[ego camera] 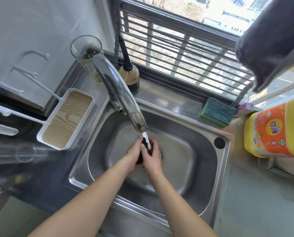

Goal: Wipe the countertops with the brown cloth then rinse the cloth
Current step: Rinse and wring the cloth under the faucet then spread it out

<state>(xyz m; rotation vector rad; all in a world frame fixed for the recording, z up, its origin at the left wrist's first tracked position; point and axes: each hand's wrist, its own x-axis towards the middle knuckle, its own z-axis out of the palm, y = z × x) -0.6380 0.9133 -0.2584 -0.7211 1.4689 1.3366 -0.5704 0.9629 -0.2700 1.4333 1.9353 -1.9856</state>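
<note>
Brown cloth (143, 144) is bunched between both hands at the centre of the frame, over the basin of the steel sink (201, 171). Only a dark part of it shows between the fingers and under the palms. The left hand (133, 153) holds it from the left side with fingers curled around it, and the right hand (152, 157) holds it from the right side, also with fingers curled on the fabric. The two hands touch each other. Both forearms enter from the bottom edge of the frame.

A white stream of water (147, 140) falls from the mouth of the chrome faucet (120, 94) directly on the cloth and the fingertips. The faucet rises from the back rim of the sink and bends toward the centre.

On the steel surface (255, 202) around the sink, in the upper left, stands a tall glass (88, 55), and just to its right a dark bottle (128, 72) against the window bars (185, 48). A green sponge (217, 111) lies at the back right of the sink, near the window. At the right edge of the frame stands a yellow and orange detergent jug (276, 132). A white tray with wood pattern (66, 118) sits left of the sink. A grey cloth (269, 41) hangs in the upper right corner.
</note>
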